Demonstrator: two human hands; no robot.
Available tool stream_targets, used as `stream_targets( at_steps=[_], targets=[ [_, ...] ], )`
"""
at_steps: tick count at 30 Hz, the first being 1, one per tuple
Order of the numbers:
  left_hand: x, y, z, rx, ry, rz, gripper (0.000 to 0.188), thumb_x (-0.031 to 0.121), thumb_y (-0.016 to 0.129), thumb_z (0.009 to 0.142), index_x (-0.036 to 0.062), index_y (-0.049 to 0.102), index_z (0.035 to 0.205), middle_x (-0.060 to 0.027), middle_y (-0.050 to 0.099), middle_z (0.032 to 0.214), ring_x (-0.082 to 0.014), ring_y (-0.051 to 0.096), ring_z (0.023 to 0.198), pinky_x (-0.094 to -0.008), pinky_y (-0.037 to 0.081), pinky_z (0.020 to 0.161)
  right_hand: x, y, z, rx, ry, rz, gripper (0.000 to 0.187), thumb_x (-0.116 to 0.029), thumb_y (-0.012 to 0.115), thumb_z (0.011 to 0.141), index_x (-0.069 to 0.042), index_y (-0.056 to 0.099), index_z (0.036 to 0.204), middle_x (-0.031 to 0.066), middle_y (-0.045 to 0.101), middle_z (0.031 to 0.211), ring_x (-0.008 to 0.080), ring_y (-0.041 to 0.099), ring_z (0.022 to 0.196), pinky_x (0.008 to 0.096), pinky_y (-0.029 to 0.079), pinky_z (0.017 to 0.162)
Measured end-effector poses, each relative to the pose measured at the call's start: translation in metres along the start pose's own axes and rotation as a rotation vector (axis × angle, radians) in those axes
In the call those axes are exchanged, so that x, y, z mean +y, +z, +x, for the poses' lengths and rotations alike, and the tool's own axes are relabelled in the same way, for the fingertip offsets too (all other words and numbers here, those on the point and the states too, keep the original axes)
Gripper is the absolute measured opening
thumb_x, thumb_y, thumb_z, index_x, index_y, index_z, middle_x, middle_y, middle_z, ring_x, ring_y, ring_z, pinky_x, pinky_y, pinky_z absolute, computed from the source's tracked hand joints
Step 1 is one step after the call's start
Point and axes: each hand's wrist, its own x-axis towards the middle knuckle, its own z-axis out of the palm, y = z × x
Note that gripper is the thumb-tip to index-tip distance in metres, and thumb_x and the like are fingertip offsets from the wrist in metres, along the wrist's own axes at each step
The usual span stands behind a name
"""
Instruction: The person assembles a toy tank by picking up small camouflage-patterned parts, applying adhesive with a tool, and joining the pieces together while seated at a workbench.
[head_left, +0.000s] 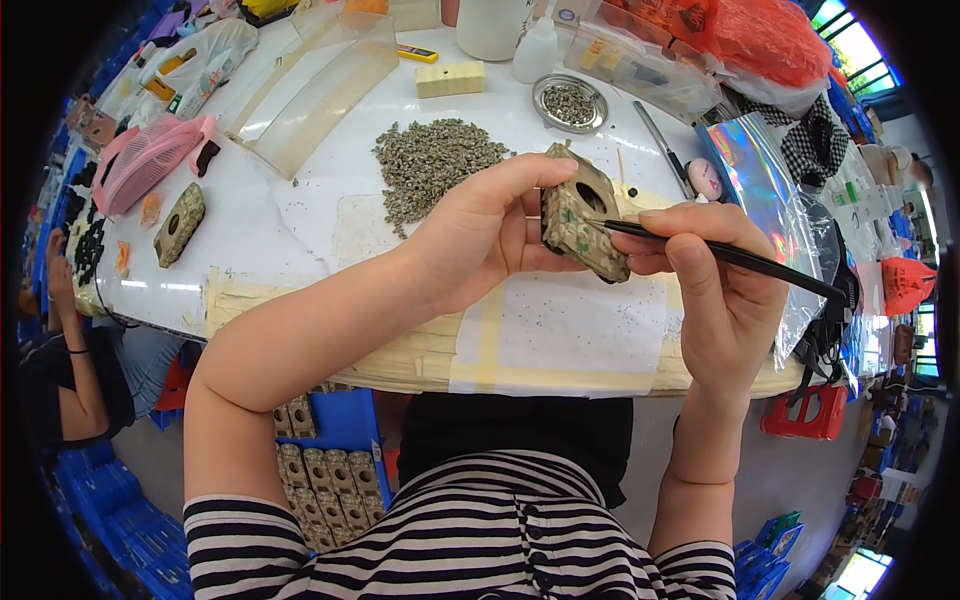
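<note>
My left hand point(480, 220) grips a camouflage-patterned piece point(582, 232), boxy with a round hole in its top, and holds it tilted above the table's near edge. In my right hand point(728, 290) is a pair of black tweezers point(765, 264), held like a pen. The tweezers' tip meets the side of the piece just below the hole; whether anything tiny is pinched there cannot be made out. Beyond my left hand spreads a heap of small greenish-brown parts point(435, 165). A second camouflage piece point(180, 225) lies on the table to the left.
A round metal dish point(572, 129) with more small parts stands at the back, near a white squeeze bottle point(537, 52) and a pale block point(450, 80). Shiny plastic bags point(765, 190) lie right. Below the table, a blue crate point(345, 412) sits by several camouflage pieces. Another person's arm point(75, 350) shows far left.
</note>
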Motion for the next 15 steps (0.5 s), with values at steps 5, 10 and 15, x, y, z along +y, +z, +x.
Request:
stream_targets(
  at_steps=[5, 10, 15],
  targets=[
    [0.0016, 0.0015, -0.0005, -0.008, 0.002, -0.034, 0.036, 0.031, 0.049, 0.089, 0.0021, 0.052, 0.11, -0.0099, 0.061, 0.102, -0.0181, 0.062, 0.093, -0.0361, 0.05, 0.086, 0.0003, -0.0002, 0.0, 0.001, 0.002, 0.008, 0.015, -0.005, 0.058, 0.088, 0.006, 0.062, 0.097, 0.0106, 0.063, 0.089, 0.0138, 0.064, 0.079, 0.0217, 0.052, 0.068],
    [0.0024, 0.0015, -0.0015, -0.004, 0.002, -0.049, 0.033, 0.029, 0.05, 0.089, 0.002, 0.053, 0.108, -0.0107, 0.061, 0.101, -0.0188, 0.063, 0.092, -0.0359, 0.05, 0.086, 0.0012, -0.0011, 0.0003, -0.003, 0.001, 0.005, 0.015, -0.005, 0.058, 0.088, 0.006, 0.062, 0.097, 0.011, 0.063, 0.088, 0.0143, 0.064, 0.079, 0.0219, 0.053, 0.069],
    [0.0023, 0.0001, -0.0013, -0.007, 0.004, -0.054, 0.033, 0.029, 0.049, 0.089, 0.0015, 0.052, 0.108, -0.0116, 0.061, 0.101, -0.0191, 0.063, 0.092, -0.036, 0.051, 0.087, 0.001, 0.0012, 0.0005, 0.012, 0.008, 0.006, 0.014, -0.005, 0.058, 0.088, 0.006, 0.062, 0.096, 0.0107, 0.064, 0.087, 0.0141, 0.064, 0.078, 0.0218, 0.053, 0.069]
  ],
)
